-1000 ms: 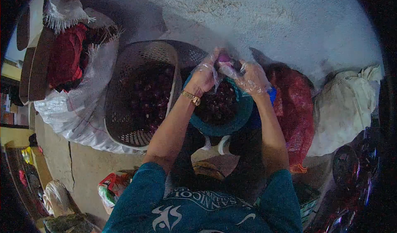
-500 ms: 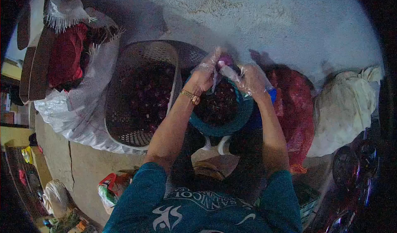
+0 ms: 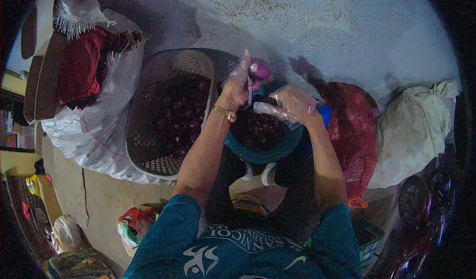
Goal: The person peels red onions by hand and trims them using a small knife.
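Note:
My left hand [image 3: 238, 84], in a clear plastic glove, holds a shiny purple-red onion [image 3: 259, 69] above the far rim of a teal tub [image 3: 263, 156]. Loose skin hangs beneath the onion near the palm. My right hand [image 3: 297, 104], gloved in the same clear plastic, is just to the right and lower, apart from the onion. Its fingers are curled in and point left over the tub; whatever they pinch, if anything, I cannot make out. Dark reddish pieces [image 3: 258, 130] lie inside the tub, too dim to tell apart.
A large perforated basket [image 3: 163, 169] of dark red onions stands left of the tub. Beyond it is a white woven sack [image 3: 84, 135] with red netting. A red mesh sack [image 3: 352, 135] and a pale sack [image 3: 411, 135] stand right. A wall [image 3: 317, 26] rises behind.
My left hand has turned and shifted slightly left, bringing the onion more into view. My right hand has moved away from the onion, lower over the tub.

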The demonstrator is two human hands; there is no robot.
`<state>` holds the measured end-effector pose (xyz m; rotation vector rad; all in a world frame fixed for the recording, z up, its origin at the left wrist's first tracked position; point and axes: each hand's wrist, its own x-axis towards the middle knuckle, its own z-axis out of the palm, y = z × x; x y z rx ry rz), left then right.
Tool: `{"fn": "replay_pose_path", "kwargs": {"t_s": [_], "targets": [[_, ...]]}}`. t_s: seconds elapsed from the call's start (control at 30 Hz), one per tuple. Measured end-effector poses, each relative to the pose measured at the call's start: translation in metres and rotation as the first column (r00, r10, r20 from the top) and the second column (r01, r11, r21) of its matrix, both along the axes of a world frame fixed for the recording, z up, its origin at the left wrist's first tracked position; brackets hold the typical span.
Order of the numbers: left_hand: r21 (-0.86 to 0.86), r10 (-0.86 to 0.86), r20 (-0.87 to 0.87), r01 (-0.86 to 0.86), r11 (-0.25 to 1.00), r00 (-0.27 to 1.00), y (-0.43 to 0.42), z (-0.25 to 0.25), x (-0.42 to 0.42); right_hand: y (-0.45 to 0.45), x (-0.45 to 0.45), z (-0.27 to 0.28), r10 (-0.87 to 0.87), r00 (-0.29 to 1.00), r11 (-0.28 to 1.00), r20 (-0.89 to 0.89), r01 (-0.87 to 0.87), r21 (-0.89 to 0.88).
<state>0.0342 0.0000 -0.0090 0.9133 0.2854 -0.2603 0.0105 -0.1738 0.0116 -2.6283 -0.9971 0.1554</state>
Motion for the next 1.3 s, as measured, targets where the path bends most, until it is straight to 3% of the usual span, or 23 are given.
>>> {"fn": "replay_pose_path", "kwargs": {"t_s": [0.13, 0.2, 0.33, 0.4, 0.43, 0.5, 0.53, 0.6, 0.77, 0.87, 1.0, 1.13, 1.23, 1.3], "targets": [[-0.096, -0.041, -0.015, 0.04, 0.995, 0.999, 0.009, -0.011, 0.007, 0.0, 0.0, -0.001, -0.024, 0.999, 0.999, -0.024, 0.023, -0.035], [-0.133, -0.059, 0.0, 0.058, 0.989, 0.998, 0.011, -0.016, 0.003, -0.004, -0.004, -0.007, -0.102, 0.993, 0.987, 0.066, 0.093, 0.135], [-0.199, -0.099, 0.011, 0.099, 0.975, 0.995, 0.01, -0.023, 0.005, -0.005, -0.001, -0.002, -0.209, 0.978, 0.97, 0.031, 0.203, 0.137], [-0.227, -0.103, 0.036, 0.108, 0.968, 0.994, 0.007, -0.017, 0.001, -0.004, -0.001, 0.007, -0.235, 0.969, 0.972, -0.074, 0.232, -0.046], [-0.212, -0.054, -0.03, 0.047, 0.976, 0.998, 0.003, -0.004, -0.003, -0.005, -0.003, 0.006, -0.238, 0.969, 0.971, -0.073, 0.235, -0.047], [-0.191, -0.005, -0.083, -0.011, 0.981, 0.997, 0.004, 0.002, 0.001, -0.006, -0.002, -0.004, -0.265, 0.957, 0.96, 0.12, 0.25, 0.124], [-0.186, -0.031, -0.071, 0.017, 0.982, 0.997, 0.007, -0.002, 0.002, -0.006, -0.002, -0.01, -0.265, 0.957, 0.96, 0.119, 0.25, 0.125], [-0.182, -0.058, -0.058, 0.047, 0.982, 0.997, 0.008, -0.009, 0.003, -0.004, 0.001, -0.015, -0.41, 0.818, 0.906, 0.403, 0.316, 0.281], [-0.397, -0.17, 0.033, 0.169, 0.902, 0.985, 0.005, -0.025, 0.004, -0.002, 0.005, -0.009, -0.417, 0.8, 0.905, 0.432, 0.319, 0.283], [-0.32, -0.113, -0.051, 0.091, 0.943, 0.992, -0.004, -0.011, -0.002, -0.001, 0.007, -0.015, -0.41, 0.788, 0.907, 0.459, 0.302, 0.293], [-0.314, -0.157, 0.008, 0.151, 0.937, 0.988, -0.002, -0.011, -0.004, -0.001, 0.007, -0.012, -0.373, 0.799, 0.922, 0.473, 0.261, 0.286], [-0.404, -0.172, 0.009, 0.161, 0.9, 0.985, -0.004, -0.003, -0.008, -0.001, 0.009, -0.019, -0.383, 0.785, 0.915, 0.487, 0.248, 0.32], [-0.371, -0.182, 0.046, 0.186, 0.91, 0.982, -0.004, -0.007, -0.005, 0.003, 0.006, -0.011, -0.419, 0.807, 0.887, 0.416, 0.266, 0.378], [-0.318, -0.18, 0.049, 0.186, 0.929, 0.982, -0.004, -0.008, -0.003, 0.003, 0.001, -0.002, -0.36, 0.867, 0.916, 0.345, 0.257, 0.308]]}}
